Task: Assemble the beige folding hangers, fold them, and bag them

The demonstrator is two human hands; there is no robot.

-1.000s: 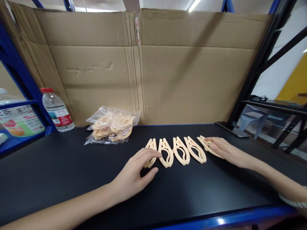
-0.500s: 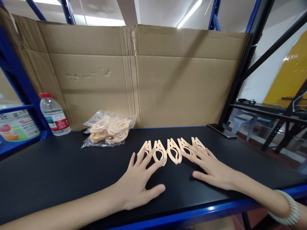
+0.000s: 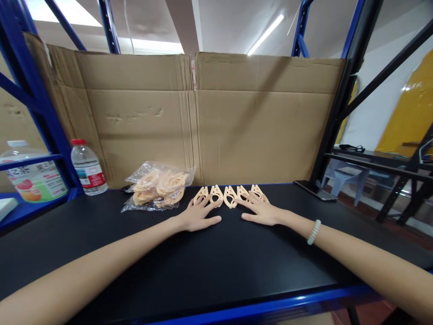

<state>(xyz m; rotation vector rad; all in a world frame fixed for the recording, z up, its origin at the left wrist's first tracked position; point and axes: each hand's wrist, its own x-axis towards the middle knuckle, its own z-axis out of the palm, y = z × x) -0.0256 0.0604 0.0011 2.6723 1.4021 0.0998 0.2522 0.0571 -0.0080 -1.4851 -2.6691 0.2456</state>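
Five cream, stiff, light plastic clips [image 3: 229,195] lay rowed on the black bench [image 3: 203,271]; left hand [image 3: 198,215] and right hand [image 3: 260,208] rested open and flat, fingertips on them, gripping nothing; the slim tapered ends looked easiest to pinch.

Both arms were stretched far forward, forearms bare. Left hand [image 3: 198,216] lay palm down, fingers spread flat, thumb pointing right. Right hand [image 3: 260,210] also lay palm down, fingers fanned forward, thumb pointing left toward the other hand. Hands sat near each other, not touching. Neither hand gripped anything.

hands [image 3: 230,214] covering clips' [image 3: 230,196] near ends
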